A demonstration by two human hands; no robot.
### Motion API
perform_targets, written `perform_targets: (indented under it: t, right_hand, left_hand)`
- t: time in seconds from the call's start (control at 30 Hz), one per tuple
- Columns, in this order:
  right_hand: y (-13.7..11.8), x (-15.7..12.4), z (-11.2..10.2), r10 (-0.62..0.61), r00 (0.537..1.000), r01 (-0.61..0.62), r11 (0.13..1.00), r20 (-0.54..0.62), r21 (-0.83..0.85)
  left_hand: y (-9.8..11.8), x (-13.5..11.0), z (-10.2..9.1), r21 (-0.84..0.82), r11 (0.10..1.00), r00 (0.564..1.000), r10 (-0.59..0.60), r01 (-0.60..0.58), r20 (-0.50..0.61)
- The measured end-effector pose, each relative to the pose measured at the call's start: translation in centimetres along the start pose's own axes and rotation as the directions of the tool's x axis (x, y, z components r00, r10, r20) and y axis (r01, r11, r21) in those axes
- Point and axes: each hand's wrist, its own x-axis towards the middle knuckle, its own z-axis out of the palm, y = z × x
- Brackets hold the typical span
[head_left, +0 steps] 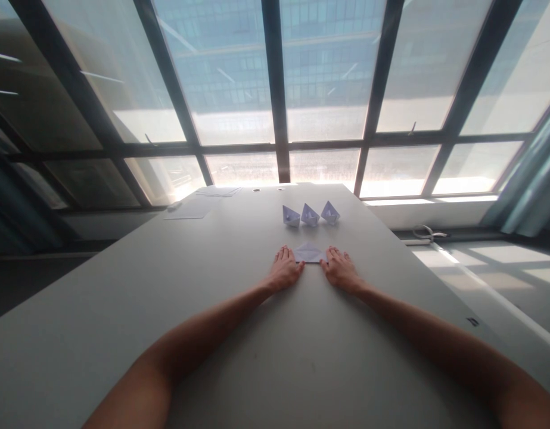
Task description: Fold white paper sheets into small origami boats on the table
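Note:
A flat folded white paper piece (309, 252) lies on the grey table (239, 310) between my two hands. My left hand (285, 267) rests palm down at its left corner, fingers stretched out and touching the paper's edge. My right hand (339, 266) lies flat at the right corner, fingers also extended against the paper. Beyond them three finished white paper boats (310, 215) stand in a row.
Loose white paper sheets (198, 205) lie at the table's far left, by the window (279, 89). The table's right edge drops to a sunlit floor (493, 268); a cable lies by the sill (424, 233).

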Motion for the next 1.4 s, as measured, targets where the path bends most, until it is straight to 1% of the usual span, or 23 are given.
perform_targets:
  t: [0.07, 0.13, 0.23, 0.3, 0.43, 0.63, 0.73, 0.83, 0.9, 0.97, 1.13, 1.3, 1.4]
  right_hand:
    - [0.0, 0.1, -0.2, -0.007, 1.0, 0.007, 1.0, -0.021, 0.006]
    - [0.2, 0.2, -0.5, -0.04, 0.998, 0.041, 0.999, -0.046, 0.01]
    - [0.4, 0.5, -0.8, -0.099, 0.991, 0.102, 0.994, -0.084, 0.029]
    - [0.7, 0.6, -0.9, -0.118, 0.987, 0.124, 0.991, -0.107, 0.046]
    - [1.0, 0.7, -0.8, -0.142, 0.981, 0.154, 0.985, -0.132, 0.083]
    - [1.4, 1.1, -0.7, -0.116, 0.982, 0.142, 0.974, -0.146, 0.179]
    - [1.5, 1.2, -0.8, -0.141, 0.979, 0.176, 0.95, -0.149, 0.257]
    - [1.5, 1.1, -0.9, -0.179, 0.971, 0.222, 0.923, -0.16, 0.314]
    - [1.4, 1.0, -0.9, -0.198, 0.968, 0.238, 0.915, -0.153, 0.324]
    - [1.2, 0.8, -0.9, -0.184, 0.972, 0.223, 0.921, -0.148, 0.319]
    - [0.6, 0.8, -1.1, -0.048, 0.991, 0.085, 0.948, -0.126, 0.308]
    - [0.6, 1.1, -1.1, 0.013, 0.997, 0.014, 0.939, -0.076, 0.343]
    - [0.9, 1.3, -0.7, 0.027, 0.997, 0.001, 0.94, -0.078, 0.342]
  left_hand:
    - [-0.1, 0.0, 0.0, -0.029, 0.999, 0.999, 0.018, -0.018, -0.028]
    - [-0.3, -0.1, -0.2, -0.063, 0.996, 0.995, 0.061, -0.065, -0.075]
    - [-0.5, -0.1, -0.7, -0.1, 0.984, 0.98, 0.13, -0.146, -0.153]
    - [-0.7, 0.1, -0.9, -0.121, 0.978, 0.972, 0.147, -0.17, -0.183]
    - [-1.2, 0.6, -0.9, -0.198, 0.96, 0.969, 0.16, -0.197, -0.188]
    - [-1.7, 1.1, -0.6, -0.283, 0.92, 0.954, 0.217, -0.271, -0.208]
    - [-1.9, 1.3, -0.7, -0.273, 0.935, 0.962, 0.172, -0.228, -0.212]
    - [-2.3, 1.5, -1.0, -0.229, 0.961, 0.978, 0.112, -0.152, -0.177]
    - [-2.4, 1.6, -1.1, -0.205, 0.971, 0.983, 0.095, -0.126, -0.155]
    - [-2.5, 1.6, -1.2, -0.192, 0.974, 0.985, 0.097, -0.124, -0.146]
    - [-2.6, 1.6, -1.0, -0.208, 0.964, 0.979, 0.13, -0.162, -0.16]
    - [-2.4, 1.5, -1.3, -0.287, 0.943, 0.98, 0.126, -0.167, -0.157]
    - [-2.3, 1.4, -1.5, -0.363, 0.909, 0.971, 0.141, -0.204, -0.192]
